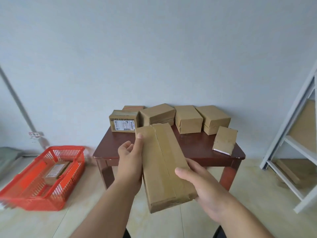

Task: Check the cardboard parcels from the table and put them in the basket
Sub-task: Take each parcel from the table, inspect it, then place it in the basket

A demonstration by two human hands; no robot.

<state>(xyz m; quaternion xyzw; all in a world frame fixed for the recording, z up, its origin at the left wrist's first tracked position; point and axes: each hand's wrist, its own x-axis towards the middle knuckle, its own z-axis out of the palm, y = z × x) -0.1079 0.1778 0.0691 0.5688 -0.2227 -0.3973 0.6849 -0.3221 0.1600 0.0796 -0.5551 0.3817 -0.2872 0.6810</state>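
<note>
I hold a long flat cardboard parcel [164,165], taped down its middle, in front of the dark red table [197,150]. My left hand [132,160] grips its left edge, thumb on top. My right hand [202,184] grips its lower right corner, thumb on the top face. Several more cardboard parcels stand along the back of the table, among them one with a printed label [123,123] at the left and a small one [225,140] tilted near the right front corner. The orange basket [34,200] sits on the floor to the left and holds one labelled parcel [56,170].
A white metal shelf rack [295,143] stands at the right with cardboard on its shelves. A grey pole [18,103] leans along the wall at the left, above the basket. A grey object [8,155] lies on the floor at far left.
</note>
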